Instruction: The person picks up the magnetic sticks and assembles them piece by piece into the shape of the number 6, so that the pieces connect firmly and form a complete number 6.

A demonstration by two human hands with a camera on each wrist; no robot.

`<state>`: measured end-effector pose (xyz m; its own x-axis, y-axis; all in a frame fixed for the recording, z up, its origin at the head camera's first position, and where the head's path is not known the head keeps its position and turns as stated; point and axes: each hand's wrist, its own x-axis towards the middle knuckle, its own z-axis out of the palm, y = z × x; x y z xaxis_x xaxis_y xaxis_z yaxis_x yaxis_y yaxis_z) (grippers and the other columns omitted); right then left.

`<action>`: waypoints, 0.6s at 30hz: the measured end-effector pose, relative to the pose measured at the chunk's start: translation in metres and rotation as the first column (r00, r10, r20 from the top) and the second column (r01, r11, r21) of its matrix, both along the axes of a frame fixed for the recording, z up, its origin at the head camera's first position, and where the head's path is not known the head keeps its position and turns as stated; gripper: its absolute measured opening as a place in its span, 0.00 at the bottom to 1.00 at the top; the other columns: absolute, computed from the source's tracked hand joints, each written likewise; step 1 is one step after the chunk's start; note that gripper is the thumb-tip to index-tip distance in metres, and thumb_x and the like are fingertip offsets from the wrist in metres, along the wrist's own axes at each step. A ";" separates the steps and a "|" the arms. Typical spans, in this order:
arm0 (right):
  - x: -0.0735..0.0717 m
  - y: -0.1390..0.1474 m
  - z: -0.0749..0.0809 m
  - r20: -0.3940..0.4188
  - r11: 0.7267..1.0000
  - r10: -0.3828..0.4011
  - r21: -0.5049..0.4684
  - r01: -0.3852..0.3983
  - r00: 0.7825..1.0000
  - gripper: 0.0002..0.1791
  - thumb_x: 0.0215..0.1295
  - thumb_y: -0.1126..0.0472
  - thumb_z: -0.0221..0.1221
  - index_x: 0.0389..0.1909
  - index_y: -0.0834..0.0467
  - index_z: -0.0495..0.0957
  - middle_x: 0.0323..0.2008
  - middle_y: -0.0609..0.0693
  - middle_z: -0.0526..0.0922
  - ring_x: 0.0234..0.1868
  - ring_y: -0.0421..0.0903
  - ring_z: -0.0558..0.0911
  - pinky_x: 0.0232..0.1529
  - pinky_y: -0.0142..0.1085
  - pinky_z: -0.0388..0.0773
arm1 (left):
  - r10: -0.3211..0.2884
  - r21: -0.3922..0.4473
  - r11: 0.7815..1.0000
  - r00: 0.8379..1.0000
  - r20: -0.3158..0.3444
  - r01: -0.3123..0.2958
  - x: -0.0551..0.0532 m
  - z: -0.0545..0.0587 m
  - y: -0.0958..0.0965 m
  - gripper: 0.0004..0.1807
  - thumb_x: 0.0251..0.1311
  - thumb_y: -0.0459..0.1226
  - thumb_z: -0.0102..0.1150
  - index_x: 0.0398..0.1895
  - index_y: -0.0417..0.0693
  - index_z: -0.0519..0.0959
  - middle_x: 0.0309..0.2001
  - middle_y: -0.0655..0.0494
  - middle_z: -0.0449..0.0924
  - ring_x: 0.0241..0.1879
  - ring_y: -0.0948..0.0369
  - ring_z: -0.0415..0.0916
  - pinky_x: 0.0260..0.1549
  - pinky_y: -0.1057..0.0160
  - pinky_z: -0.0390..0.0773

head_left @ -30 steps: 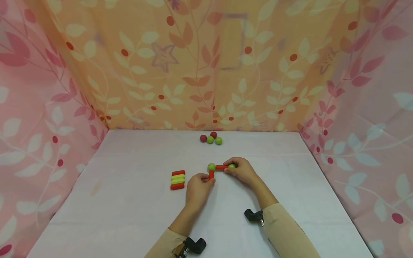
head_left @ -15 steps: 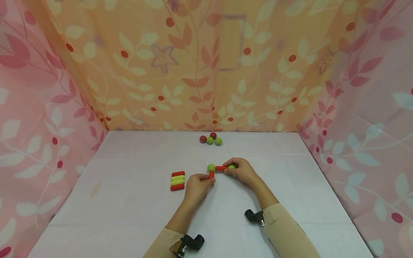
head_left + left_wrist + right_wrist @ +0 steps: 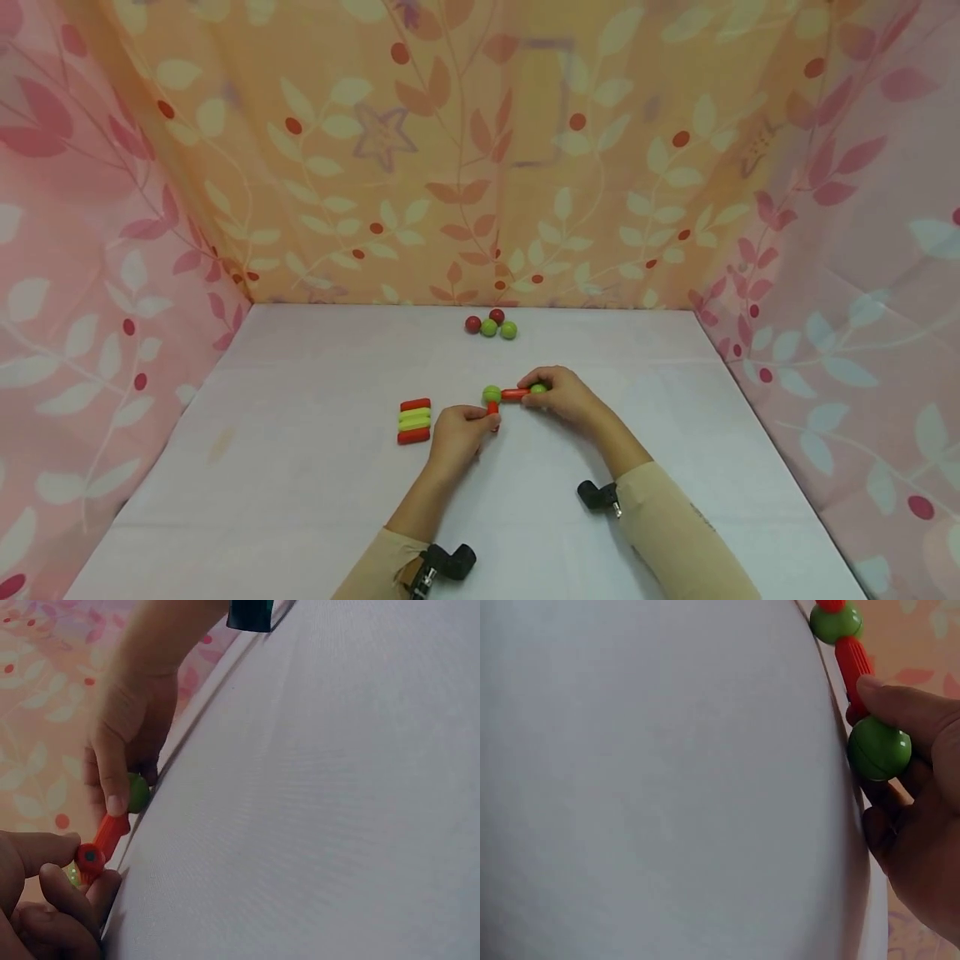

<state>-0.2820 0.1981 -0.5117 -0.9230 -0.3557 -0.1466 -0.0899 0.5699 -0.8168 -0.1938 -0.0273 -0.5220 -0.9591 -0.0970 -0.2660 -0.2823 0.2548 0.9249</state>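
Observation:
In the head view, a green ball (image 3: 491, 394) joins two red rods at a corner. My left hand (image 3: 455, 437) pinches the near red rod (image 3: 492, 408), which points toward me; its round end (image 3: 91, 859) faces the left wrist view. The other red rod (image 3: 513, 394) runs right to a second green ball (image 3: 880, 748). My right hand (image 3: 566, 396) grips that rod close to this ball, with the thumb on the rod in the right wrist view. The ball is partly hidden by the right hand in the head view.
Left of my hands, red and yellow-green rods (image 3: 414, 421) lie side by side on the white tabletop (image 3: 300, 500). Two red and two green balls (image 3: 489, 327) sit together near the back edge. Patterned cloth walls (image 3: 480, 208) enclose the back and sides.
The joined piece has come very slightly toward me, and more of the near rod's end shows below my left fingers. My right forearm has shifted slightly right. Both holds stay the same.

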 end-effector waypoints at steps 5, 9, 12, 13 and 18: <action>-0.015 0.001 0.020 -0.016 0.994 0.096 0.056 -0.095 0.995 0.13 0.64 0.55 0.70 0.48 0.52 0.86 0.45 0.47 0.85 0.46 0.48 0.78 0.47 0.41 0.76 | -0.004 0.004 1.000 1.000 0.009 0.004 0.001 0.000 -0.001 0.15 0.60 0.47 0.73 0.41 0.46 0.87 0.30 0.55 0.84 0.15 0.62 0.70 0.15 0.68 0.71; -0.034 -0.003 0.041 -0.102 0.991 0.090 0.111 -0.078 0.991 0.15 0.66 0.54 0.69 0.51 0.54 0.86 0.47 0.47 0.84 0.50 0.50 0.77 0.51 0.43 0.75 | -0.012 0.020 1.000 1.000 -0.003 0.012 0.002 0.000 -0.001 0.15 0.61 0.46 0.72 0.41 0.45 0.87 0.30 0.54 0.84 0.15 0.62 0.70 0.15 0.68 0.70; -0.049 -0.006 0.054 -0.175 0.991 0.079 0.118 -0.059 0.981 0.17 0.65 0.53 0.69 0.51 0.55 0.86 0.49 0.48 0.85 0.54 0.51 0.77 0.56 0.48 0.75 | -0.010 0.027 1.000 1.000 0.002 0.010 0.003 0.000 -0.001 0.15 0.61 0.46 0.72 0.42 0.45 0.87 0.31 0.54 0.84 0.15 0.61 0.70 0.15 0.68 0.70; -0.055 -0.008 0.057 -0.196 0.992 0.076 0.115 -0.054 0.978 0.17 0.65 0.53 0.69 0.51 0.56 0.85 0.49 0.48 0.85 0.55 0.51 0.77 0.57 0.49 0.74 | -0.009 0.028 1.000 1.000 0.004 0.009 0.003 0.000 -0.001 0.15 0.61 0.46 0.72 0.42 0.45 0.87 0.32 0.54 0.84 0.15 0.61 0.70 0.15 0.69 0.71; -0.080 -0.015 0.064 -0.262 0.995 0.057 0.096 -0.032 0.963 0.16 0.66 0.57 0.69 0.51 0.59 0.85 0.51 0.51 0.85 0.58 0.54 0.77 0.60 0.53 0.74 | -0.003 0.024 1.000 1.000 0.016 0.002 0.003 0.001 -0.001 0.15 0.61 0.47 0.72 0.43 0.46 0.87 0.33 0.54 0.84 0.15 0.61 0.70 0.16 0.69 0.71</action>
<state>-0.3619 0.1828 -0.4477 -0.9168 -0.3937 0.0670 -0.3225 0.6308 -0.7057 -0.1912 -0.0280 -0.5209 -0.9550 -0.0881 -0.2832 -0.2961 0.2335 0.9262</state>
